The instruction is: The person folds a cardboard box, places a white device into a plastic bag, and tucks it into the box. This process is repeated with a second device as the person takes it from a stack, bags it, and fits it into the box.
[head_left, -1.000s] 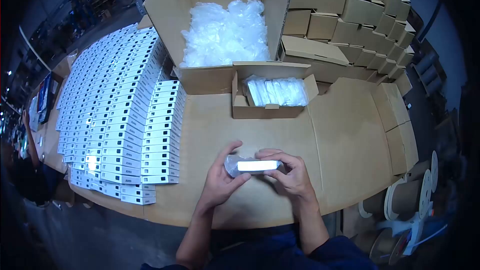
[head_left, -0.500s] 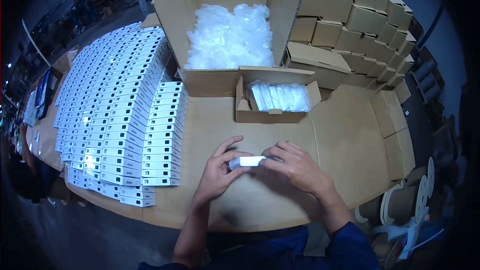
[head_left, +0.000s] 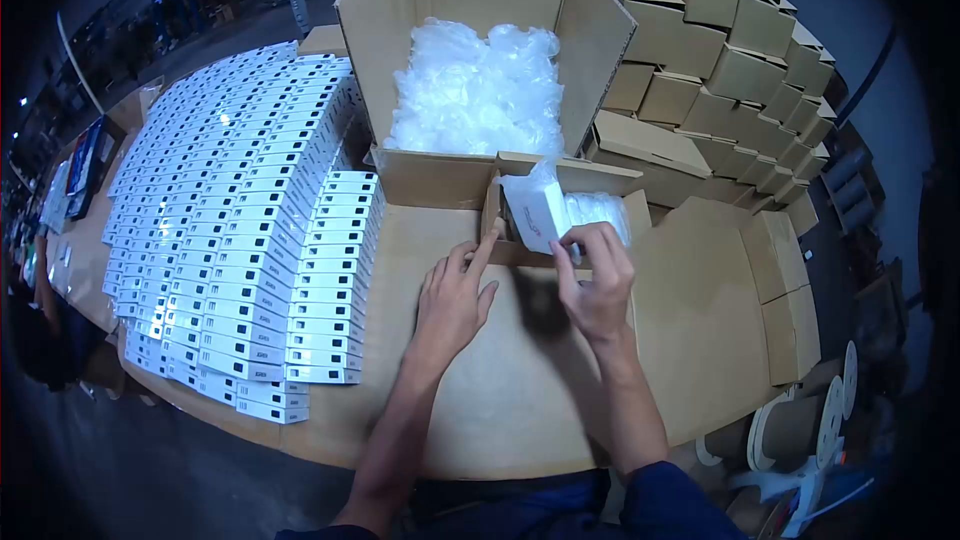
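Observation:
My right hand [head_left: 597,280] pinches the lower corner of a white box in a clear plastic bag [head_left: 538,208], which is tilted over the left part of a small open carton [head_left: 518,254]. Several bagged white boxes [head_left: 598,210] stand in a row inside that carton. My left hand [head_left: 455,302] holds nothing; its fingers are apart, and the index finger reaches to the carton's left front corner. Behind, a large open carton [head_left: 430,178] is filled with clear plastic bags [head_left: 478,90].
Rows of stacked white boxes [head_left: 230,230] cover the left of the table [head_left: 470,420]. Many brown cartons [head_left: 690,50] are piled at the back right. Cable spools [head_left: 800,420] stand at the lower right. Another person's arm [head_left: 44,280] shows at far left.
The bagged white box has moved forward from above the table to the small carton in my right hand. My left hand has let go of it and moved forward to the carton.

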The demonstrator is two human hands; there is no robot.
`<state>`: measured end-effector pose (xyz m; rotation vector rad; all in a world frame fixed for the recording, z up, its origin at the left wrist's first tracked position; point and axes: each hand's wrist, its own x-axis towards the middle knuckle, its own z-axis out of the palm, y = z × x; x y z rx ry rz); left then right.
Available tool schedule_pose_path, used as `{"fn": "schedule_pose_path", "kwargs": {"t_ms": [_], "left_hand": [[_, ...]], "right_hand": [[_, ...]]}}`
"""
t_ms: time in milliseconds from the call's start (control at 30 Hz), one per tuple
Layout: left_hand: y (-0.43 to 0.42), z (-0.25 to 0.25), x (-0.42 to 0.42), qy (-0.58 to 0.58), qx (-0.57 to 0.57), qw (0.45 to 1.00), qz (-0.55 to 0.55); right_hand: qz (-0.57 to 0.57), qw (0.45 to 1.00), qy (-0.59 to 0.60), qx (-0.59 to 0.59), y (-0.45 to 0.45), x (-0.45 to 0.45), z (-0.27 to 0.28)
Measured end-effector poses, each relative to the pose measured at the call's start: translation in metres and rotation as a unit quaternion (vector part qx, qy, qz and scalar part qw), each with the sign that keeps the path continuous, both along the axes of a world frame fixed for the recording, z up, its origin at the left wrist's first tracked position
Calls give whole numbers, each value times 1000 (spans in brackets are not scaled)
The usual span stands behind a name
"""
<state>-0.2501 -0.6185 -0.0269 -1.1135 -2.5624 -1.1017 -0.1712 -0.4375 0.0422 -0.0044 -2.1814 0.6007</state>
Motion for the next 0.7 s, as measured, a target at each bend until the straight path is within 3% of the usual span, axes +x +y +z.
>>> {"fn": "schedule_pose_path", "kwargs": {"t_ms": [133,467,700], "left_hand": [[-1,-5,1,-3,-14,1000,-5],[-1,-11,0,-55,6,998,1],[2,-17,2,-80,-4,997,18]], "right_hand": [[-20,998,58,23,-6,-16,-15],[-54,998,-18,-8,-14,-36,-34],[-87,991,-98,35,-9,-57,-36]]}}
